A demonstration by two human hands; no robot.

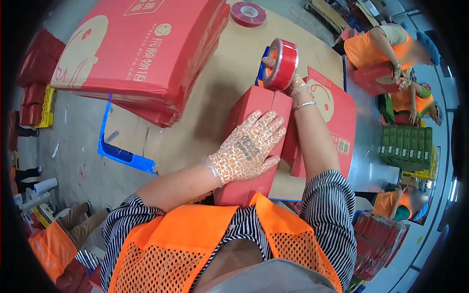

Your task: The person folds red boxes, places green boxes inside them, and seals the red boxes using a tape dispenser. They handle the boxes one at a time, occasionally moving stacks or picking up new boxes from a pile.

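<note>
A closed red cardboard box lies in front of my body, a seam running along its top. My left hand, in an orange-and-white patterned glove, rests flat on this box with the fingers extended. At the box's far end, my gloved right hand grips a tape dispenser with a blue frame and a roll of red tape. The roll hides most of the right fingers. To the right, partly under my right forearm, is a flat red carton with a cream printed figure.
A large red carton stands at the left of the cardboard-covered table. A spare tape roll lies at the far edge. Co-workers in orange vests handle boxes at right, near stacked green boxes.
</note>
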